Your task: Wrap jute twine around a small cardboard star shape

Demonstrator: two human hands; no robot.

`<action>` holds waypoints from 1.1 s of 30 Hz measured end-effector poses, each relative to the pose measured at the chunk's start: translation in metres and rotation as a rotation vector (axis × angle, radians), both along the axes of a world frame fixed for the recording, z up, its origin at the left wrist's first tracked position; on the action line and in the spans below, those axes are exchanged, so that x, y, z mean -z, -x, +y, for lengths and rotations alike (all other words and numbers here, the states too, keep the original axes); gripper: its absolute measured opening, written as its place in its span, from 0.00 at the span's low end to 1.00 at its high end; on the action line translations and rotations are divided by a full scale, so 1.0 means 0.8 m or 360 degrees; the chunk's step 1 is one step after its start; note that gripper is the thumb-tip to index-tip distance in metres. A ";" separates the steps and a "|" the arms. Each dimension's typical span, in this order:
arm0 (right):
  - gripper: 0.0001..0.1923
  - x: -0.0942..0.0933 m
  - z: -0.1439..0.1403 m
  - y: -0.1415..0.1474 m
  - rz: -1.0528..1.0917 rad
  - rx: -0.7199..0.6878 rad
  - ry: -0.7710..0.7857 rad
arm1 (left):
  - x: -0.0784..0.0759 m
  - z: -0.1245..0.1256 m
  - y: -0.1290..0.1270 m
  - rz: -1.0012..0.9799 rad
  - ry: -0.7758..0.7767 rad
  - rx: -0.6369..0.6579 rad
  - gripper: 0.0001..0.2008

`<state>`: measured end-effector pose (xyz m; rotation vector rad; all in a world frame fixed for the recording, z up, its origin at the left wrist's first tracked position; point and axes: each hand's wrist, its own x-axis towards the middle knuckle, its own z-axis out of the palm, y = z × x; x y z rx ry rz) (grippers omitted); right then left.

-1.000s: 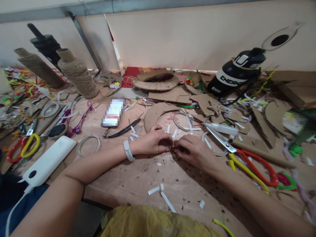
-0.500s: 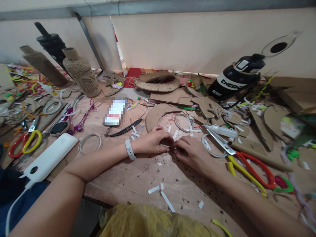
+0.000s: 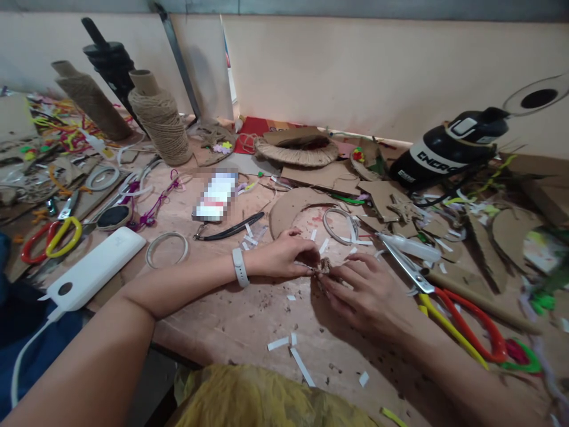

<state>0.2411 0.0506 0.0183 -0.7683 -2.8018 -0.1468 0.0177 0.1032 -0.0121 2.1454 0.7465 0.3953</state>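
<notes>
Over the middle of the table, a small brown piece that looks like coiled twine [image 3: 326,265] sits between my two hands. My left hand [image 3: 288,255], with a pale watch band on the wrist, pinches its left side between thumb and fingers. From the right, my right hand [image 3: 367,287] has its fingertips against the same piece, with the upper fingers partly raised. Part of the piece is hidden by the fingertips. Just beyond the hands lies a crescent of cardboard [image 3: 284,207], with a pale ring [image 3: 340,226] to its right.
Scissors with red and yellow handles [image 3: 427,284] lie by my right forearm; another pair [image 3: 56,234] is at far left. Twine spools [image 3: 160,121], a phone [image 3: 216,197], a white power bank [image 3: 95,267] and a black bottle [image 3: 444,148] stand or lie around. Paper strips [image 3: 302,365] litter the front.
The right hand's fingers have opened out somewhat and shifted, so the brown piece shows more. My left hand keeps its pinch. The whole view has shifted slightly.
</notes>
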 end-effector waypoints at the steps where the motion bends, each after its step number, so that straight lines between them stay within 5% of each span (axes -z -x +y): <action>1: 0.11 -0.001 0.000 0.000 -0.0019 -0.0003 -0.0007 | 0.000 0.000 0.000 -0.0001 -0.0001 -0.0002 0.08; 17: 0.14 0.009 0.005 -0.014 0.0092 0.0026 0.0137 | 0.002 0.000 0.001 -0.0003 -0.0042 0.0014 0.07; 26: 0.04 0.018 -0.031 -0.025 0.0351 0.0255 -0.0038 | -0.010 -0.008 -0.002 0.0009 -0.0156 -0.0048 0.07; 33: 0.08 0.040 -0.037 -0.024 0.0379 0.0470 -0.0041 | -0.008 -0.014 -0.013 0.0204 -0.0357 -0.0154 0.07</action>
